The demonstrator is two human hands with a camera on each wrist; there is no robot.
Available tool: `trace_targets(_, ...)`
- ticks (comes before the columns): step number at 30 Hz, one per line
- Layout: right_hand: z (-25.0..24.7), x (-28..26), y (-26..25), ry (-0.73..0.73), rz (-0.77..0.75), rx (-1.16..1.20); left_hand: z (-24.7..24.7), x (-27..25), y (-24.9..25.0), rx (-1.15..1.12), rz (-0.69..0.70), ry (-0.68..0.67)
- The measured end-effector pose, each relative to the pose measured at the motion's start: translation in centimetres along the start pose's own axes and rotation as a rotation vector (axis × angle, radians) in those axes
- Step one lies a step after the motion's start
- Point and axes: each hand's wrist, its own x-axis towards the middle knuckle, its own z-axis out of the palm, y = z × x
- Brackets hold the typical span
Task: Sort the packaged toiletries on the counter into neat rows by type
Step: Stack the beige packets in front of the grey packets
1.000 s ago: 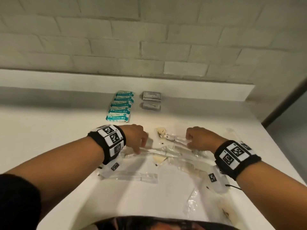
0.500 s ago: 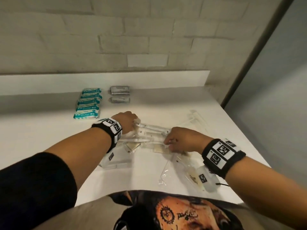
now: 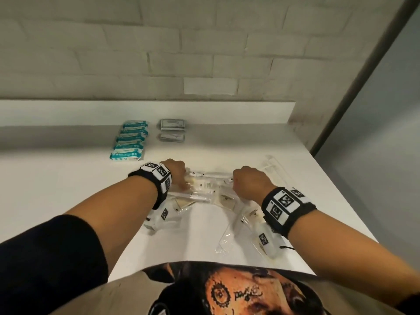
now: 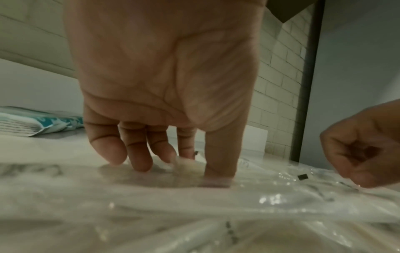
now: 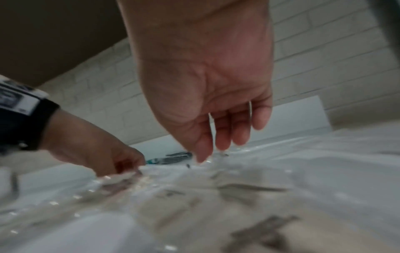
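Observation:
A loose pile of clear plastic packets (image 3: 210, 188) with white and beige items inside lies mid-counter. My left hand (image 3: 185, 183) is at the pile's left end, thumb and fingers (image 4: 138, 160) pointing down and pinching a clear packet (image 4: 188, 165). My right hand (image 3: 234, 185) is at the right end, thumb and fingertips (image 5: 223, 142) pinching the plastic (image 5: 216, 164). Several teal packets (image 3: 129, 142) form a row at the back, with grey sachets (image 3: 172, 130) beside them.
More clear packets (image 3: 254, 228) lie loose near the front right. A long clear packet (image 3: 272, 167) sits toward the right edge of the white counter (image 3: 56, 189). A raised ledge (image 3: 91, 112) and a tiled wall close the back.
The head view has swung to the right. Both hands have stayed on the pile of clear packets, with the packets drawn closer together between them.

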Motion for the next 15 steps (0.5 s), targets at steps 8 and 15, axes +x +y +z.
trace_targets(8,1.8,-0.7,-1.7,-0.128,-0.051,0.067,-1.0,-1.9,-0.1,-0.222,-0.01,0.081)
trace_targets(15,0.8,0.1,-1.9,-0.23,-0.066,0.024,0.3,-6.6,-0.3,-0.444,0.145,-0.311)
